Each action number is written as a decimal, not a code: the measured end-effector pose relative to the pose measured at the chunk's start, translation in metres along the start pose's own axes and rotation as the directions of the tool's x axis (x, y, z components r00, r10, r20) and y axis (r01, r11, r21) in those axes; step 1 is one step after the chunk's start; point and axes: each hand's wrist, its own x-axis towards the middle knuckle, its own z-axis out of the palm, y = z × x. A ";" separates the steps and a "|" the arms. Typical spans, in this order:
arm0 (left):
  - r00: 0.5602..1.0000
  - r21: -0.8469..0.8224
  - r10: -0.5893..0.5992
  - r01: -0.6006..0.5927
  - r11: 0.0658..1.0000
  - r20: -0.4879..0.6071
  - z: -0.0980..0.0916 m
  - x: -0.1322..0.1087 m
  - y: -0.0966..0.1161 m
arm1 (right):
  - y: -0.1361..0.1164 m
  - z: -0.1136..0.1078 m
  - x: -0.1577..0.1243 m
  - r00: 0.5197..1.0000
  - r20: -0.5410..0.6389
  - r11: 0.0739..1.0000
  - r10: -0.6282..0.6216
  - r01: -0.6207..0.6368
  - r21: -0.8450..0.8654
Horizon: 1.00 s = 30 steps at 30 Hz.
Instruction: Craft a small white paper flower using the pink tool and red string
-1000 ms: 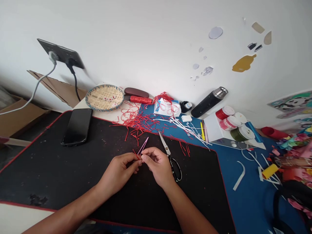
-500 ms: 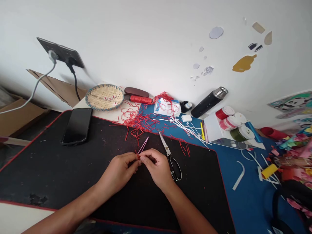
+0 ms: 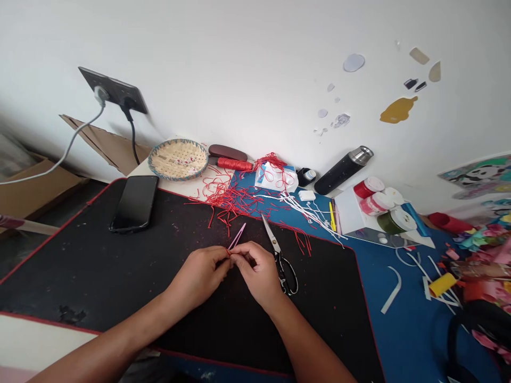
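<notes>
Over the black mat my left hand point(image 3: 203, 275) and my right hand point(image 3: 257, 272) meet at the fingertips. Both are closed in a pinch on a short piece of red cord point(image 3: 229, 252), mostly hidden by the fingers. Pale purple tweezers point(image 3: 238, 236) stick out just beyond the fingertips; whether they lie on the mat or touch the fingers, I cannot tell. Scissors with black handles point(image 3: 275, 243) lie right beside my right hand, blades pointing away. A pile of cut red cords point(image 3: 235, 201) is spread behind the tweezers.
A phone point(image 3: 134, 204) rests on the mat point(image 3: 319, 314) at left. Along the wall stand a woven basket point(image 3: 178, 160), a red thread spool point(image 3: 235, 164), a black flask point(image 3: 344, 170) and paint jars point(image 3: 397, 220). White cords point(image 3: 305, 210) lie behind the scissors.
The camera view has shifted slightly. Both hands keep their pinch on the red cord at nearly the same place, with small finger movements. The scissors and tweezers have not visibly moved on the mat.
</notes>
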 end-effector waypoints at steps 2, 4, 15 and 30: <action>1.000 -0.033 -0.018 0.018 0.999 0.012 0.001 0.000 -0.001 | 0.000 0.000 0.000 1.000 -0.006 1.000 -0.011 0.011 -0.009; 0.999 -0.075 -0.043 0.046 0.996 0.033 0.001 0.000 -0.001 | 0.001 0.001 0.000 1.000 -0.012 1.000 -0.016 0.015 -0.020; 0.973 -0.281 -0.167 0.207 0.937 0.159 -0.004 0.006 0.001 | 0.003 -0.001 -0.002 0.998 0.019 0.998 -0.057 0.058 -0.025; 0.996 -0.175 -0.067 0.077 0.982 0.063 0.003 0.000 -0.002 | 0.002 0.002 -0.003 0.999 0.012 1.000 0.030 -0.030 -0.003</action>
